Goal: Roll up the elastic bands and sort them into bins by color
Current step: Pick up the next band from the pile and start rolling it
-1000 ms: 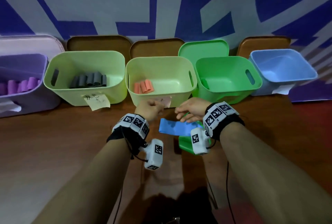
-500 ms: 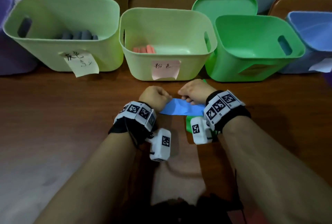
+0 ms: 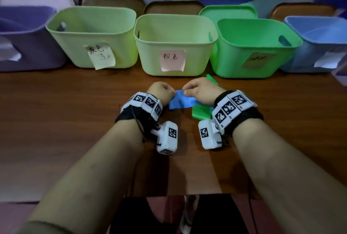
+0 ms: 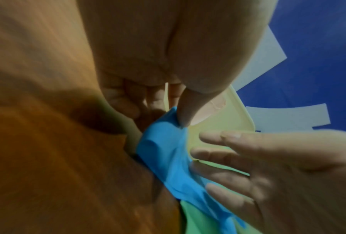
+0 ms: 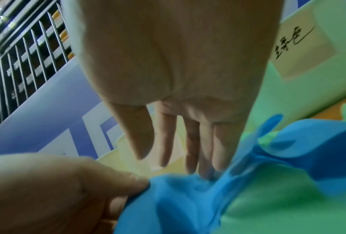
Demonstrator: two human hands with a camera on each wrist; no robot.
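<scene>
Along the back of the wooden table (image 3: 56, 121) runs a row of bins, and from the left it starts with the purple bin (image 3: 32, 46), then a pale green bin (image 3: 93, 33) with a hanging yellow note (image 3: 101, 56), then a second pale green bin (image 3: 174, 46) with a pink note (image 3: 172, 60) on its front wall. In front of that middle bin the left hand (image 3: 159, 92) sits curled near the table, thumb and fingers pinching the left end of the blue band (image 3: 181, 100); the left wrist view shows the thumb pressed down onto the blue edge. The blue band stretches flat and rumpled between the two hands, lying partly over a green band (image 3: 201, 111) on the table. The right hand (image 3: 201, 91) meets the band's far edge; in the right wrist view its fingers (image 5: 206, 158) are nearly straight, tips touching the blue sheet, thumb held apart, so it rests on the band rather than clasping it. Behind and to the right stands the green bin (image 3: 253, 50), a label on its front, with a green lid (image 3: 228, 13) leaning behind it. Farthest right is the blue bin (image 3: 317, 46), and brown lids (image 3: 174, 7) stand against the blue and white wall behind the row
</scene>
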